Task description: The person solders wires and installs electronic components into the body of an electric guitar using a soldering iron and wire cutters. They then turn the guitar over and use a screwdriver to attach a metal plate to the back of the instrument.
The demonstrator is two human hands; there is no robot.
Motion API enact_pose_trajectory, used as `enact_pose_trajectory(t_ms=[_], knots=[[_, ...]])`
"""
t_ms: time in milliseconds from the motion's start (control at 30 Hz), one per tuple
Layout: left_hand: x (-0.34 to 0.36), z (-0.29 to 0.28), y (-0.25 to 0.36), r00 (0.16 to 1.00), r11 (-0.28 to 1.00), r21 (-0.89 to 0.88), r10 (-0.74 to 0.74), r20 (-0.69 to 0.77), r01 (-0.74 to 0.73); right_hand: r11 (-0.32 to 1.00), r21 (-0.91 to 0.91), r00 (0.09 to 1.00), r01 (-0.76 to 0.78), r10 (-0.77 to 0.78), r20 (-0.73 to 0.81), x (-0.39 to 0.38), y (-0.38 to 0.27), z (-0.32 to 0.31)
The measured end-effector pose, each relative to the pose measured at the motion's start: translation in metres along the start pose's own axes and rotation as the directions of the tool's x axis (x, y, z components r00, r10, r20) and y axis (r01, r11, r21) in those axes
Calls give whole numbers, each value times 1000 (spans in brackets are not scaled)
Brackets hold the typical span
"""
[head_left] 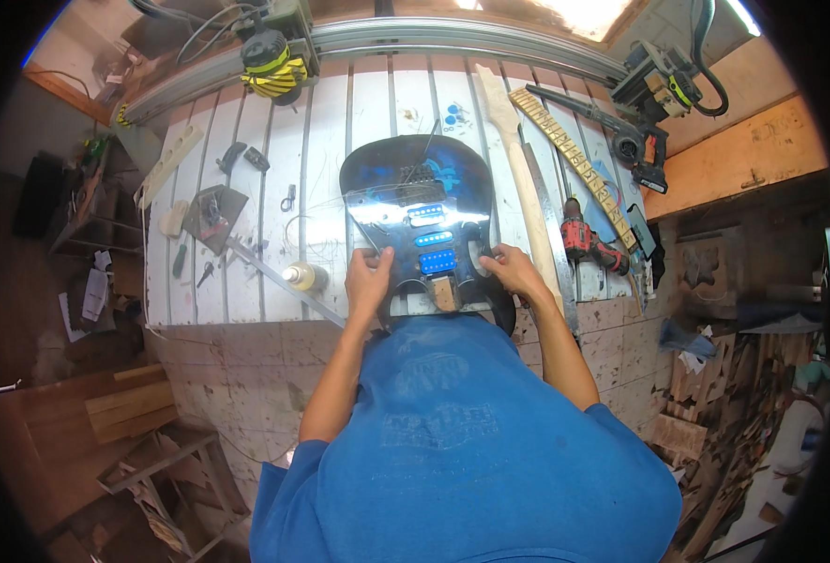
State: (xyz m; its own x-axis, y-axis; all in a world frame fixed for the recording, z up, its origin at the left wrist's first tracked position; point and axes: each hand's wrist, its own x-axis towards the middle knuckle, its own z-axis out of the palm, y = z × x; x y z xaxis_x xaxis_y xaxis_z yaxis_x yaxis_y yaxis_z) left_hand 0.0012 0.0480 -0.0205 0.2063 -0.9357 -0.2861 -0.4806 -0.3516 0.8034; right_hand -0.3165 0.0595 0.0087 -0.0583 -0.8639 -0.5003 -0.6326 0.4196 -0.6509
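Observation:
A dark blue and black electric guitar body (365, 167) lies on the white slatted table, its neck end toward me. Over its middle rests a clear, glossy plastic pickguard (377, 214), around two white-and-blue pickups and one solid blue pickup (437, 263). A bridge (420, 188) sits just beyond them. The bare wood neck pocket (444, 295) is nearest me. My left hand (368, 280) is closed at the pickguard's left edge, thumb on top. On the right side, my right hand (516, 272) pinches the edge with thumb and forefinger; its other fingers are partly hidden.
Right of the body lie a pale wooden neck (512, 159), a fretted neck (579, 161), a red drill (579, 236) and a cordless blower (631, 145). On the left are a small bottle (304, 276), a grey metal plate (216, 216) and a long metal strip (284, 283). Machine rails (452, 36) cross behind.

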Motion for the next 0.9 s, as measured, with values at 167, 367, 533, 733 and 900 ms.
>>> enact_pose_trajectory(t_ms=[167,367,533,733,900], knots=[[0,-1,1,1000,1000,-23,-17,10,17,1000,13,1000,9,-9,3,2,3,-1],[-1,-4,6,996,997,-41,-66,55,68,1000,29,1000,11,-11,8,0,-1,-2],[-2,-5,3,994,992,-92,-80,73,87,997,54,996,-54,50,77,-9,-15,-8],[-21,-6,8,880,916,148,400,-254,-374,900,377,970,219,-158,-187,-17,-21,-33],[-13,-21,52,852,845,-128,523,0,-519,641,565,849,520,-461,-257,-62,-141,-62]])
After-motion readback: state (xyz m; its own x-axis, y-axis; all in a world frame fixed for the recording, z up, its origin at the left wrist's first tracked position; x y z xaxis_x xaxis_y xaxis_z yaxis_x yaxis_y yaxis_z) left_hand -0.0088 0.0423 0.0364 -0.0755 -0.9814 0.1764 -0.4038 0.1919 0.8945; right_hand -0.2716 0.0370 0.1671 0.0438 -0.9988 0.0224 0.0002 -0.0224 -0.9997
